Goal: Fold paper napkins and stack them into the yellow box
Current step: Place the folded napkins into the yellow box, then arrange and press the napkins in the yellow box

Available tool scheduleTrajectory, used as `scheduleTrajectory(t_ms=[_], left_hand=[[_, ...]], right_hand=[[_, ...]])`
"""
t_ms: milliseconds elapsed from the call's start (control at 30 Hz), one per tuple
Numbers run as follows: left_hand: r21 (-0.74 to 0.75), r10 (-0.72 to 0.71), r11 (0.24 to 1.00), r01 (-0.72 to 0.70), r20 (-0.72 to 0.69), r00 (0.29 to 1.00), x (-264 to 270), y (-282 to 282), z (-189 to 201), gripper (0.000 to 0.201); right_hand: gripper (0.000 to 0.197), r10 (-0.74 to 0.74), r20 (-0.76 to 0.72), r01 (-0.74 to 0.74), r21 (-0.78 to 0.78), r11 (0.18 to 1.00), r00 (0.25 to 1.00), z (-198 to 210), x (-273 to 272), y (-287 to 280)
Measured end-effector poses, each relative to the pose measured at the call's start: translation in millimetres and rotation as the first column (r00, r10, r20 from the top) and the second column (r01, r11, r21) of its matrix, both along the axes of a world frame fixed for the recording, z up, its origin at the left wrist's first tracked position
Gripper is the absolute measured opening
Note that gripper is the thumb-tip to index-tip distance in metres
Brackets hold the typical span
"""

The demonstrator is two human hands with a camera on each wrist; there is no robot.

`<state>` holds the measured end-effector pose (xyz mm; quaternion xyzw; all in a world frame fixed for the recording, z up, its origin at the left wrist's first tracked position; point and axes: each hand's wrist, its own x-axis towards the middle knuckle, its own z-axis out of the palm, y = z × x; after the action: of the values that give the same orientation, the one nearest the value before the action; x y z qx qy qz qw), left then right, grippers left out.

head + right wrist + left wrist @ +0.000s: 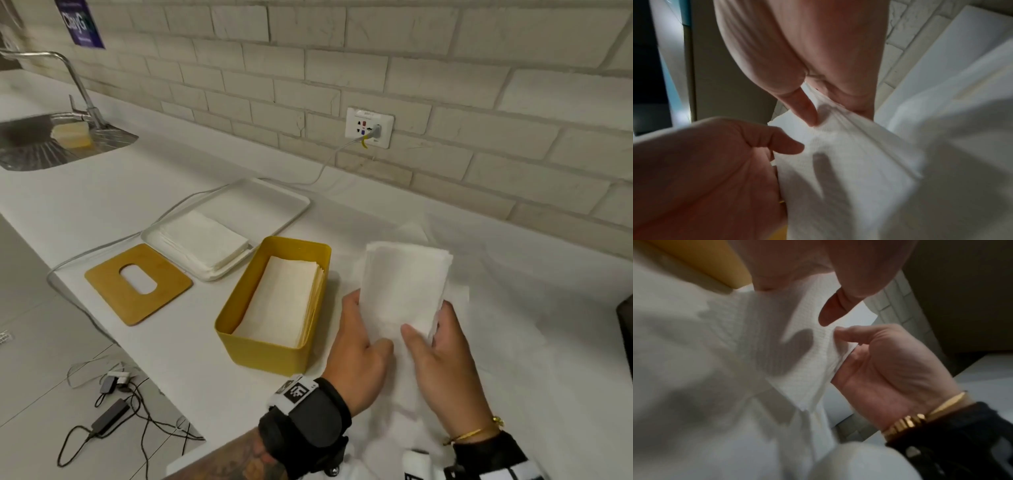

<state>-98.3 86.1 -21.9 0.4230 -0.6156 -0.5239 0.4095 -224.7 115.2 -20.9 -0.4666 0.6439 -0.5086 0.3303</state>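
Both hands hold a folded napkin (404,287) above the surface, long axis toward the wall: left hand (359,353) and right hand (442,363) fingers clamped on its near end, just right of yellow box (246,339). Poster (80,22) reads "Clay".

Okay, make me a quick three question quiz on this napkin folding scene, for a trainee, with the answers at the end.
1. True or false: the yellow box already holds folded napkins.
2. What does each hand grip? A) the wooden lid B) the folded napkin C) the white tray
3. Which lies nearer the sink, the wooden lid or the yellow box?

Key
1. True.
2. B: the left hand and right hand both pinch the folded napkin.
3. The wooden lid.
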Motion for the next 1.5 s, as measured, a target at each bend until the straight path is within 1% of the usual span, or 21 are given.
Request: scheduleTrajectory(t_ms=[100,167,233,267,333,400,467,533,633,700,800,933,1033,1233,1267,1300,1333,1367,1433,1467,1500], left_hand=[[-0.106,-0.004,0.994,-0.003,-0.059,0.998,8,-12,31,0.063],[-0.148,-0.027,0.989,0.017,-0.064,0.998,22,-24,52,0.065],[-0.125,-0.053,0.991,0.042,-0.086,0.995,46,-41,69,0.064],[-0.102,-0.043,0.994,0.036,-0.071,0.997,62,-50,77,0.063],[-0.093,0.025,0.995,-0.023,0.022,0.999,99,-70,83,0.054],[-0.085,0.093,0.993,-0.082,0.132,0.987,139,-94,75,0.041],[-0.041,0.125,0.992,-0.119,0.263,0.957,174,-114,59,0.027],[0.066,0.074,0.993,-0.103,0.341,0.937,198,-125,41,0.022],[0.177,-0.034,0.984,-0.033,0.364,0.931,211,-125,21,0.023],[0.173,-0.066,0.985,0.003,0.361,0.930,213,-122,13,0.022],[0.150,-0.048,0.989,0.001,0.310,0.950,214,-123,3,0.022],[0.146,-0.069,0.989,0.028,0.283,0.957,216,-127,-2,0.021],[0.145,-0.088,0.988,0.049,0.272,0.958,218,-130,-4,0.021],[0.139,-0.111,0.987,0.076,0.264,0.958,220,-131,-6,0.022],[0.140,-0.114,0.987,0.079,0.262,0.958,220,-131,-6,0.022],[0.143,-0.118,0.986,0.083,0.260,0.958,220,-132,-6,0.022],[0.147,-0.121,0.985,0.085,0.259,0.958,221,-132,-6,0.022],[0.150,-0.122,0.985,0.085,0.257,0.959,221,-132,-5,0.022],[0.154,-0.122,0.984,0.085,0.256,0.959,222,-133,-5,0.021],[0.155,-0.121,0.984,0.084,0.253,0.960,222,-133,-5,0.020],[0.156,-0.117,0.984,0.080,0.249,0.961,222,-133,-5,0.019]], right_hand=[[0.037,0.007,0.039,-0.004,-0.078,0.997,0.999,31,6,-12],[0.038,0.037,0.119,-0.021,-0.128,0.992,0.992,49,13,-23],[0.036,0.066,0.227,-0.037,-0.129,0.991,0.972,65,24,-37],[0.034,0.073,0.283,-0.043,-0.113,0.993,0.956,71,32,-45],[0.031,0.067,0.342,-0.047,-0.067,0.997,0.937,76,50,-62],[0.030,0.061,0.358,-0.065,0.000,0.998,0.932,72,69,-79],[0.031,0.059,0.353,-0.103,0.109,0.989,0.934,62,89,-91],[0.037,0.076,0.307,-0.153,0.232,0.961,0.949,51,106,-103],[0.042,0.100,0.240,-0.188,0.378,0.907,0.966,39,126,-117],[0.040,0.072,0.191,-0.152,0.448,0.881,0.979,34,136,-124],[0.033,0.062,0.055,-0.082,0.536,0.840,0.997,31,149,-134],[0.043,-0.027,-0.008,0.027,0.545,0.838,1.000,24,160,-143],[0.045,-0.103,0.011,0.082,0.515,0.853,0.995,21,166,-143],[0.063,-0.096,-0.035,0.100,0.527,0.844,0.995,18,169,-138],[0.066,-0.068,-0.047,0.083,0.530,0.844,0.997,18,169,-138],[0.068,-0.005,-0.088,0.052,0.539,0.840,0.996,21,170,-135],[0.067,0.082,-0.163,0.018,0.535,0.845,0.983,24,171,-131],[0.061,0.167,-0.257,-0.010,0.518,0.855,0.952,31,171,-124],[0.044,0.291,-0.451,-0.091,0.413,0.906,0.844,47,174,-107],[0.035,0.364,-0.493,-0.173,0.390,0.904,0.790,55,175,-98],[0.031,0.468,-0.483,-0.262,0.434,0.862,0.740,62,179,-90]])
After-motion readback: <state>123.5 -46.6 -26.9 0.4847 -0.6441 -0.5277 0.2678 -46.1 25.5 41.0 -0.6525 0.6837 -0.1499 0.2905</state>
